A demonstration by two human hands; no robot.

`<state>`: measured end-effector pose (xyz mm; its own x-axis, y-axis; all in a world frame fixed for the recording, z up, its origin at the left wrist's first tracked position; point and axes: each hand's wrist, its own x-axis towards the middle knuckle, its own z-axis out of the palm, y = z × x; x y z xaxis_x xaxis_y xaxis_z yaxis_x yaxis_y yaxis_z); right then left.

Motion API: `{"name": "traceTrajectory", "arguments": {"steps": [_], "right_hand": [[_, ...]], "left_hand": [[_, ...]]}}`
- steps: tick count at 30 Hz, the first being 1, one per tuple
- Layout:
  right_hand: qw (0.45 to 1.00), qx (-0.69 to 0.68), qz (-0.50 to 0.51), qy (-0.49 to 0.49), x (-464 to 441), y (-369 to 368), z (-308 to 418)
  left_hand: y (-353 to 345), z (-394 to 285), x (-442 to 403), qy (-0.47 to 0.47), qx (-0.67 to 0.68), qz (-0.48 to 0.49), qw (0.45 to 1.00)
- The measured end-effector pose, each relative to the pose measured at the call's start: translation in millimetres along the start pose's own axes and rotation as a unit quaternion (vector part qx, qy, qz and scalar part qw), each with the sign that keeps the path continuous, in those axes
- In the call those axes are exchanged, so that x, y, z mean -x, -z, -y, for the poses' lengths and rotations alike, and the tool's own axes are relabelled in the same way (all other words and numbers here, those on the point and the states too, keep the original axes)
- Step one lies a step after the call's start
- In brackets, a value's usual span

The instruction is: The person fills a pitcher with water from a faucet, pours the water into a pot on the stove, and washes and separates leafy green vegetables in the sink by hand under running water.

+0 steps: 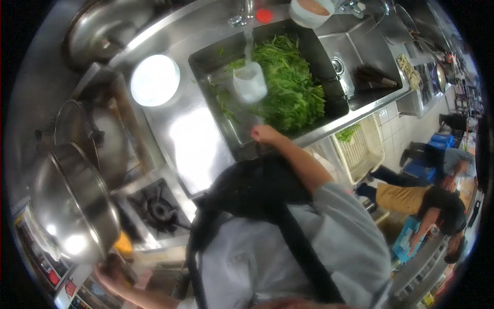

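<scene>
At the near edge of the sink, my right hand (263, 135) is closed, with a blurred handle running from it to a white scoop (250, 83). Water from the tap (249, 13) falls into the scoop. Leafy greens (294, 87) fill much of the large basin (215, 67), beside and behind the scoop. At the lower left, my left hand (114, 275) is close to the bottom of a large shiny metal bowl (77, 201). Its fingers are blurred, and whether they touch the bowl cannot be made out.
A white round container (155, 80) stands on the counter left of the sink. A gas burner (160, 208) is at the left. A second basin (355, 44) holds a dark brush-like item. Right of the sink is a cream crate (364, 149). Co-workers (411, 201) are at the right.
</scene>
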<state>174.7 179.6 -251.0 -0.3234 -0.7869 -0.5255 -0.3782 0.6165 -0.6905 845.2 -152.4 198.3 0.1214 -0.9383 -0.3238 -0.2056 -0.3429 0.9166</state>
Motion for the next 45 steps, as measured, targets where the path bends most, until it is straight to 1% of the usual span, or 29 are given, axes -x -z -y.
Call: {"name": "traceTrajectory", "arguments": {"steps": [1,2,4,5,7,8,10,11,13,14,16,17,19,21,23,25,26,28,30,32,34,35,37,38,39,41,42,44,45], "right_hand": [[1.0,-0.004,0.007,-0.001,0,1,0],[1.0,-0.009,0.014,-0.002,0,2,0],[1.0,-0.004,0.002,0.004,1,0,0],[1.0,0.001,-0.01,0.01,1,-1,0],[1.0,-0.001,0.002,0.0,0,0,1],[1.0,-0.004,0.014,-0.011,-1,0,1],[1.0,0.001,0.019,-0.014,-1,2,4],[1.0,0.005,0.023,-0.018,0,4,5],[0.999,-0.004,0.024,-0.022,-1,1,2],[0.999,-0.014,0.024,-0.028,-2,0,0],[1.0,-0.005,0.022,-0.015,-3,-2,-2],[1.0,0.004,0.021,-0.002,-4,-3,-3],[1.0,0.006,0.023,0.001,-2,0,2],[1.0,0.007,0.025,0.004,0,4,5],[1.0,0.006,0.005,0.005,1,5,7],[1.0,0.005,0.015,-0.001,-1,4,5],[1.0,0.004,0.024,-0.009,-3,3,4],[1.0,-0.008,0.02,-0.012,0,3,5],[1.0,-0.019,0.017,-0.014,-1,2,1],[1.0,0.006,0.006,0.024,-5,-3,-8],[1.0,0.003,0.005,0.016,-6,-5,-9],[1.0,-0.001,0.002,0.003,-6,-6,-10],[1.0,0.01,0.0,0.007,-7,-6,-10],[1.0,0.02,-0.004,0.007,-8,-7,-9],[1.0,0.021,-0.002,0.01,-7,-6,-8],[1.0,-0.002,-0.001,0.003,-3,-3,-7],[1.0,-0.002,0.0,0.002,0,0,-3],[1.0,0.003,0.009,0.004,6,8,6],[1.0,0.003,0.009,0.004,7,8,6]], "left_hand": [[-1,3,0,-0.057,-0.065,-0.049,0.995],[-2,0,0,-0.057,-0.065,-0.049,0.995],[-35,-17,17,0.021,0.031,-0.093,0.995],[-29,-12,14,0.021,0.031,-0.094,0.995],[-21,0,11,-0.075,-0.08,-0.041,0.993],[-16,-1,10,-0.075,-0.081,-0.043,0.993],[-28,-12,17,-0.006,0.065,-0.057,0.996],[-23,-8,14,-0.006,0.065,-0.058,0.996],[-21,-1,13,-0.088,-0.097,-0.055,0.99],[-21,2,13,-0.088,-0.097,-0.056,0.99],[-50,-3,26,-0.1,-0.118,-0.137,0.978],[-48,-7,29,-0.101,-0.118,-0.14,0.978],[-42,-13,31,-0.064,-0.058,-0.147,0.985],[-24,-6,17,-0.057,-0.057,-0.14,0.987],[-32,-6,20,-0.049,-0.056,-0.131,0.989],[-72,-13,41,-0.047,0.021,-0.149,0.988],[-67,-12,38,-0.048,0.022,-0.151,0.987],[-60,-8,33,-0.121,-0.149,-0.182,0.964],[-68,-5,37,-0.139,-0.142,-0.186,0.962],[-62,-6,36,-0.158,-0.136,-0.191,0.959],[-39,-11,22,-0.046,-0.03,-0.163,0.985],[-35,-11,22,-0.047,-0.028,-0.168,0.984],[-43,-19,22,0.028,0.121,-0.133,0.983],[-42,-19,24,0.036,0.132,-0.108,0.985],[-39,-18,23,0.035,0.133,-0.111,0.984],[-32,-16,19,0.046,0.131,-0.053,0.989],[-34,-17,19,0.047,0.131,-0.053,0.989],[-37,-17,18,0.032,0.107,-0.115,0.987],[-33,-16,16,0.033,0.107,-0.115,0.987]]}}
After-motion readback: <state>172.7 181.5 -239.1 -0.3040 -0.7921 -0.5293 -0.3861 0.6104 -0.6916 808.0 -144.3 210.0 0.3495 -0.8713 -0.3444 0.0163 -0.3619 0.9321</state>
